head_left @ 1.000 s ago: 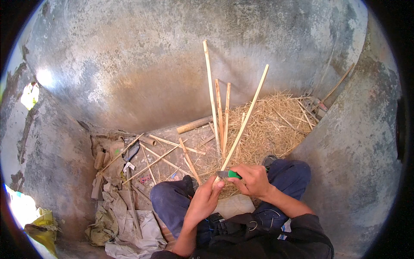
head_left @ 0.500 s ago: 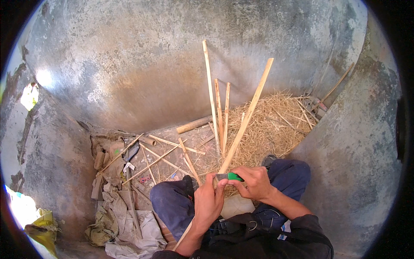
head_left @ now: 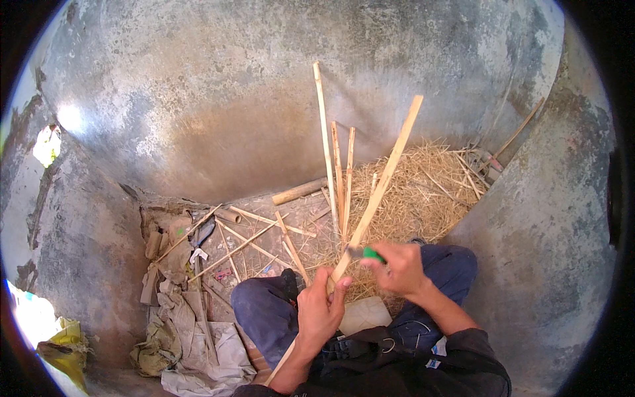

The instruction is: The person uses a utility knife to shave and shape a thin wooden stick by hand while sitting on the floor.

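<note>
Moved away from the left hand [head_left: 319,304], which clamps the long, flat, pale bamboo strip [head_left: 382,185] slanting forward beyond both hands, the green-handled, metal-bladed knife [head_left: 372,255], gripped in the right hand [head_left: 401,268], calls for shallow, outward strokes.

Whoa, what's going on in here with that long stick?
A person sitting down grips a long, flat, pale wooden strip in the left hand. The right hand holds a green-handled metal knife, its blade at the strip, just above the left hand. The strip slants up and away. Beyond, three thin, light-brown sticks stand beside a heap of dry yellow straw.
</note>
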